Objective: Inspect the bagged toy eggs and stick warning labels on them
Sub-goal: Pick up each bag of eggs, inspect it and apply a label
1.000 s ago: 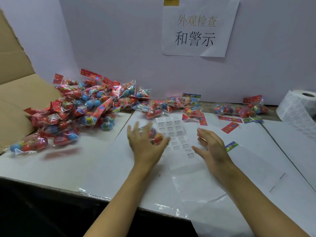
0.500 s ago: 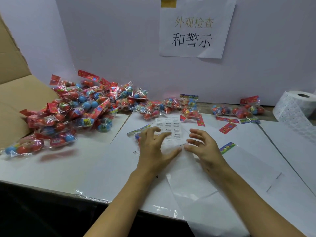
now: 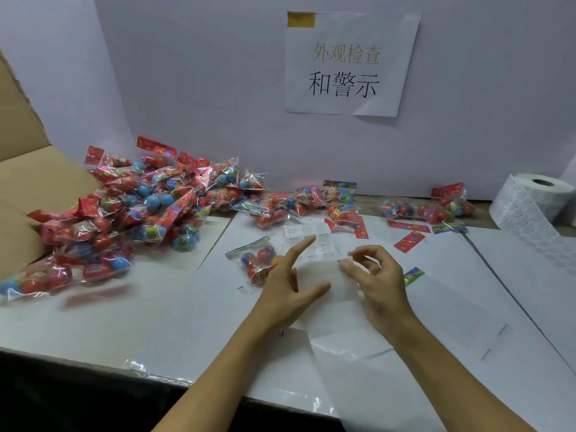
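Note:
One clear bag of red and blue toy eggs [image 3: 259, 260] lies on the white table just left of my left hand [image 3: 290, 282], whose spread fingers press the label strip [image 3: 314, 244], a translucent backing sheet with small white warning labels. My right hand [image 3: 374, 275] hovers at the strip's right edge, thumb and forefinger pinched at a small label; the blur hides whether it has lifted. A big heap of bagged eggs [image 3: 140, 210] fills the left side.
More egg bags [image 3: 311, 204] line the back wall, with another small group [image 3: 433, 208] to the right. A roll of labels [image 3: 530, 204] stands far right. A cardboard box flap [image 3: 28, 188] rises at the left. Loose red header cards [image 3: 408, 241] lie on the paper-covered table [image 3: 156, 307].
My left hand came off the egg bag and moved right onto the label strip. My right hand slid forward and its fingers closed into a pinch at the strip's edge.

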Available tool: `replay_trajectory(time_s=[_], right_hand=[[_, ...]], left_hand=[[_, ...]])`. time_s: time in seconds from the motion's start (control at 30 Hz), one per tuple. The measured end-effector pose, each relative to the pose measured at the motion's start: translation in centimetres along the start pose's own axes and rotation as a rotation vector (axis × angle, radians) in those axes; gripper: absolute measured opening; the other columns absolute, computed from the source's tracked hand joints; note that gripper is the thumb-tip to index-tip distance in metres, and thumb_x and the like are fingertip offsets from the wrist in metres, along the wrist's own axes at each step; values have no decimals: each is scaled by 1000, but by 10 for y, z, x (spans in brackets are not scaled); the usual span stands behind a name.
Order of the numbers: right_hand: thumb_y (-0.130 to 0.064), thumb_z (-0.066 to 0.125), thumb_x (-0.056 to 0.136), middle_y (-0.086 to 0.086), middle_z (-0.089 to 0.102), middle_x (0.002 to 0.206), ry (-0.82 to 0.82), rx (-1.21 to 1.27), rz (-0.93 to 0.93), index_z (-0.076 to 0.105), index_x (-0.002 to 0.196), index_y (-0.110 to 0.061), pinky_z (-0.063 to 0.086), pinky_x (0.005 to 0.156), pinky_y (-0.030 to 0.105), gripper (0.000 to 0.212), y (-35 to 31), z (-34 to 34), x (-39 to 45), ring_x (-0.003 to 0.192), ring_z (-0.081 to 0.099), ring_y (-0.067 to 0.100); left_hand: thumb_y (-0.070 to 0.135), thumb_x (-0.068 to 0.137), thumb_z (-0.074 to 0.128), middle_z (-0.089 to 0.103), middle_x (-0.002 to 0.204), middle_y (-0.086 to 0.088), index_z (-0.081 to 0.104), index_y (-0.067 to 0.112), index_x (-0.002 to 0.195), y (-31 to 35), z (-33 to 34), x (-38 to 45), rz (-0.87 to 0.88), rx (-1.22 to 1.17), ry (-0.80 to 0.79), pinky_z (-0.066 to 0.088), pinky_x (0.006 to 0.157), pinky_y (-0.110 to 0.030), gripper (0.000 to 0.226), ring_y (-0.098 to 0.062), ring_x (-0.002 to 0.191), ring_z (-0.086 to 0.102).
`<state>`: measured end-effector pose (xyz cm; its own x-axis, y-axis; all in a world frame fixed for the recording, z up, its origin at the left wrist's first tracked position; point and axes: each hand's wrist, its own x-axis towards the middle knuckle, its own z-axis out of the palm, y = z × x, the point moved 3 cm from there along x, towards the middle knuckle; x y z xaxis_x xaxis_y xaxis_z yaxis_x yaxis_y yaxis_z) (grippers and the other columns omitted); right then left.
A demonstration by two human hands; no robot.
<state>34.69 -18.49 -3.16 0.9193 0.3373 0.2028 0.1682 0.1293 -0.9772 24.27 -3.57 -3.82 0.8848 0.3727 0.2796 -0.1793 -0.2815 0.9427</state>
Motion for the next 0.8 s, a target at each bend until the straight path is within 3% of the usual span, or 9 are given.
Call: replay_trajectory(time_s=[0.07, 0.17, 0.33, 0.5, 0.7, 0.8], right_hand=[[-5, 79, 84, 2, 62, 109, -53, -167, -102, 67, 89, -21, 57, 81, 21, 21, -4, 3, -3, 103, 63, 4], [-9, 81, 83, -5, 58, 108, -138, -345, -219, 73, 84, -28, 52, 83, 19, 21, -7, 7, -7, 104, 60, 5], [-23, 83, 82, -21, 56, 114, -139, -504, -302, 74, 92, -40, 42, 78, 8, 22, -9, 9, -11, 112, 46, 5], [-29, 87, 77, -28, 50, 123, -122, -560, -341, 77, 95, -37, 44, 89, 25, 21, -9, 8, -13, 116, 40, 9], [-34, 88, 74, -17, 56, 121, -95, -601, -386, 80, 94, -29, 41, 84, 22, 22, -12, 4, -9, 112, 43, 14], [-34, 88, 75, -17, 55, 120, -99, -619, -392, 80, 95, -29, 39, 82, 16, 22, -12, 4, -9, 112, 43, 14]], left_hand=[[12, 87, 79, 56, 147, 2, 49, 52, 141, 0, 1, 0, 20, 7, 15, 61, 91, -38, 74, -17, 116, 68], [18, 82, 76, 60, 142, -4, 49, 49, 141, -3, -4, 1, -21, -7, 64, 59, 95, -48, 72, -22, 116, 67], [7, 82, 70, 51, 151, 1, 46, 47, 144, -5, -6, 1, -44, -62, 90, 55, 102, -49, 78, -20, 132, 57], [-6, 89, 67, 57, 146, -5, 42, 46, 147, -7, -7, 1, -64, -85, 70, 60, 93, -50, 81, -20, 113, 70], [19, 76, 74, 45, 156, -2, 37, 48, 148, -3, -6, 0, -81, -45, 115, 47, 111, -55, 86, -28, 141, 47], [38, 72, 83, 39, 150, 26, 34, 55, 148, -2, -6, -1, -75, -5, 115, 35, 118, -37, 92, -8, 142, 35]])
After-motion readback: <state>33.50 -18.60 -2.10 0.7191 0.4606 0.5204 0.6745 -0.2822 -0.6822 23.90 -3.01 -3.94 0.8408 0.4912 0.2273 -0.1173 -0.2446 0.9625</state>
